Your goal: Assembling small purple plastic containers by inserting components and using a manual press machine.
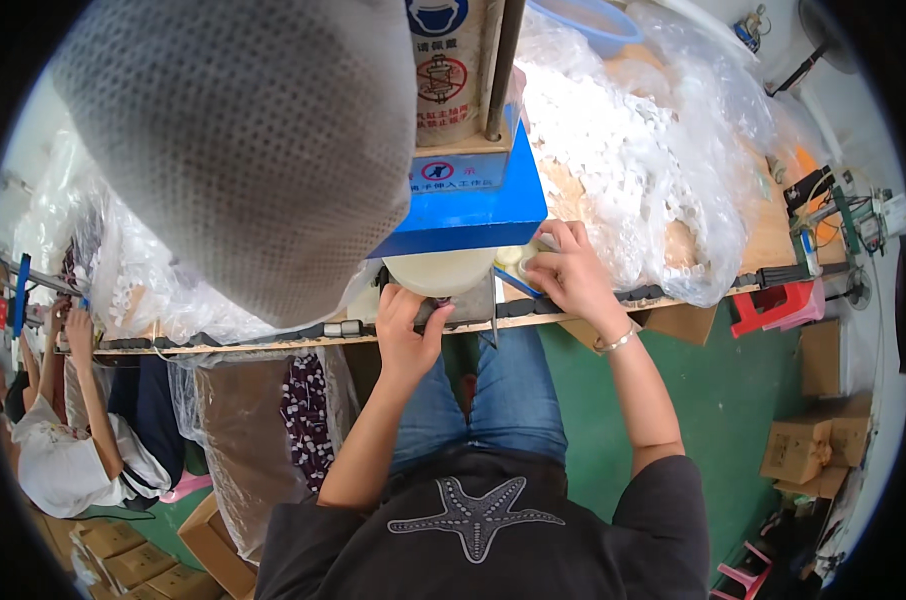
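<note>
In front of me stands a machine with a blue block-shaped housing (473, 218), and a cream-white rounded part (448, 270) shows below it. My left hand (406, 335) is at the metal plate under this part, thumb and fingers closed around a small dark piece (441, 303). To the right of the machine, my right hand (571, 272) bends its fingers over several small pale round pieces (513, 256). Its thumb and fingertips are drawn together; what they grip is too small to make out.
A large grey dotted fabric-like shape (243, 130) blocks the upper left. White small parts in clear plastic (623, 170) heap on the right of the bench, below a blue basin (593, 25). Another person (83, 430) works at far left. Cardboard boxes (803, 450) stand at right.
</note>
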Motion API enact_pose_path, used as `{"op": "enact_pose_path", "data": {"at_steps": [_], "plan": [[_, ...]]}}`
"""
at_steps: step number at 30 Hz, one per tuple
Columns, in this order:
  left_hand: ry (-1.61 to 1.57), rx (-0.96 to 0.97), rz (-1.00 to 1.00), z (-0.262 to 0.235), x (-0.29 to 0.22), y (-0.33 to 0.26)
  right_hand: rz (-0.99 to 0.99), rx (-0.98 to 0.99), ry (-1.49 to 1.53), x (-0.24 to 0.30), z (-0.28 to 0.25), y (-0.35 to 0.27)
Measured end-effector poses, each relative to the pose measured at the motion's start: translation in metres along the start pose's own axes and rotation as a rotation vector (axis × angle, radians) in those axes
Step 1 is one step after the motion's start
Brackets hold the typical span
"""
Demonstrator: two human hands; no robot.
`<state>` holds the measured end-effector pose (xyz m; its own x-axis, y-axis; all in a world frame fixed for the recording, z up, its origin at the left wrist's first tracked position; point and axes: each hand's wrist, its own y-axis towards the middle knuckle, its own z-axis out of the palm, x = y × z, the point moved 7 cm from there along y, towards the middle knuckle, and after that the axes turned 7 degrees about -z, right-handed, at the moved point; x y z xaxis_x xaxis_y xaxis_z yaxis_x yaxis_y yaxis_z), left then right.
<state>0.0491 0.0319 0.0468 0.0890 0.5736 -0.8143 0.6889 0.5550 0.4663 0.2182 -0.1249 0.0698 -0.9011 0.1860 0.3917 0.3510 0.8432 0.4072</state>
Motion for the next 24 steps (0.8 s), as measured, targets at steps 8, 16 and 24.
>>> {"op": "enact_pose_path", "data": {"at_steps": [8, 16, 24], "plan": [[0.006, -0.024, 0.006, -0.002, 0.001, 0.000, 0.344, 0.043, 0.040, -0.016, 0.007, -0.005], [0.040, -0.020, 0.033, -0.001, 0.001, -0.002, 0.236, -0.368, 1.163, 0.062, 0.051, 0.006], [0.041, -0.036, -0.008, -0.004, 0.003, -0.003, 0.098, -0.270, 0.599, 0.078, 0.049, 0.022]]}}
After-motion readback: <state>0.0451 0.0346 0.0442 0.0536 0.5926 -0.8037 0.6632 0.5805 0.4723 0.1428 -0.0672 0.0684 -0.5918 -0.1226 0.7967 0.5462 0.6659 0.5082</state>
